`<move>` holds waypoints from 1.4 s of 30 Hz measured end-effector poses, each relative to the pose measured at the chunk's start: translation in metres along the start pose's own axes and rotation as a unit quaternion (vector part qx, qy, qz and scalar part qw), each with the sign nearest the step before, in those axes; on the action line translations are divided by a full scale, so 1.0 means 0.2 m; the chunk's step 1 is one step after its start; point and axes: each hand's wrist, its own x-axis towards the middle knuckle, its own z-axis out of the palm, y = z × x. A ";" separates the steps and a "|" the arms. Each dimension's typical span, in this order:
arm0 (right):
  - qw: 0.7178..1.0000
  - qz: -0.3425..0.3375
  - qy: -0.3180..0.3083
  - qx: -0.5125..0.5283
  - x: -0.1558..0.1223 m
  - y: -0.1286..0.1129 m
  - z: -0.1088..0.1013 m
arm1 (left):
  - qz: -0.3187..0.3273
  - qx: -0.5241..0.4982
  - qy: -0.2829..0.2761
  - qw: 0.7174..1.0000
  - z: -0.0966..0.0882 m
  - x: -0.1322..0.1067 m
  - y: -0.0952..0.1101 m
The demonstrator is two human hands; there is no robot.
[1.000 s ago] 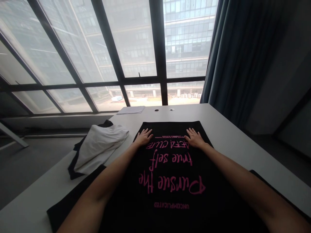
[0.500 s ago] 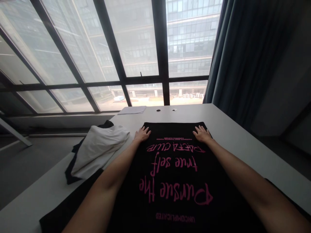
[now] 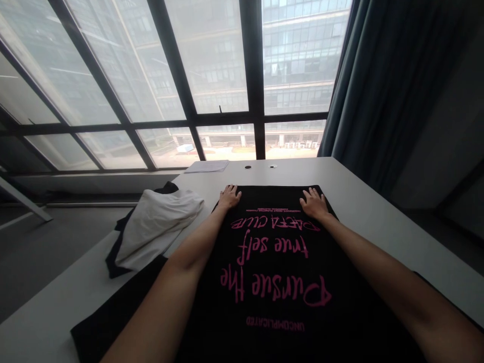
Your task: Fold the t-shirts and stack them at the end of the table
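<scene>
Black shirt flat on white table. Person's left hand and right hand rest unclenched on it, toward table's far edge, fingers parted. Pale garment on table's left side.

black garment; pink lettering; white table; blue curtain

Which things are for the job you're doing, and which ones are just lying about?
In the job:
black garment with pink writing, spread out
left hand and right hand, both on its far end
white table, underneath

Just lying about, it seems:
pale-and-dark cloth heap, on the left
flat pale thing, near the table's far edge
</scene>
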 end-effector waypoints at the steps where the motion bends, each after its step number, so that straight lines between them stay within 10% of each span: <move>1: 1.000 -0.004 0.001 0.008 -0.02 -0.02 -0.01 | -0.004 -0.004 -0.008 1.000 0.00 0.00 0.01; 8: 0.996 -0.024 -0.028 0.076 -0.24 -0.15 -0.11 | 0.050 -0.008 -0.014 0.999 -0.13 -0.16 0.10; 16: 0.983 -0.125 -0.059 0.124 -0.78 -0.23 -0.26 | 0.103 -0.002 -0.125 0.987 -0.30 -0.92 0.08; 25: 0.988 -0.120 -0.074 0.063 -1.22 0.02 -0.23 | 0.044 0.003 -0.092 0.995 -0.27 -1.52 -0.17; 33: 0.992 -0.085 -0.083 0.032 -1.35 0.11 -0.18 | 0.077 -0.009 0.009 0.997 -0.22 -1.64 -0.20; 42: 0.992 -0.120 -0.040 0.025 -1.42 0.12 -0.11 | 0.088 0.027 -0.011 0.996 -0.22 -1.62 -0.21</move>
